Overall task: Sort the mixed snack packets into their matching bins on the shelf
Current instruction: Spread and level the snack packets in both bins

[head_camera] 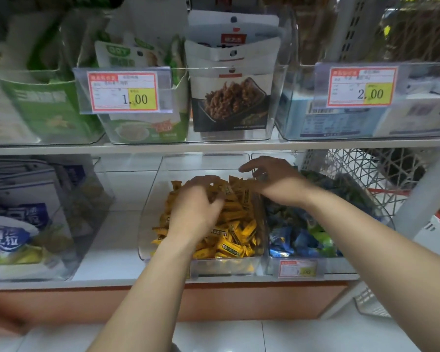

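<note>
The yellow packets (236, 232) are small, glossy twists with dark labels, heaped in the clear middle bin (144, 250) on the lower shelf (107, 250). The left hand (196, 212) lies on the heap with its fingers curled down into it; whether it grips any, I cannot tell. The right hand (277, 181) hovers at the bin's back right corner, fingers spread and loose. Bare shelf lies left of the bin. The right bin (341, 265), touching it, holds blue and green packets (300, 240).

The left hand (194, 212) and right hand (277, 182) extend from bare forearms.
</note>
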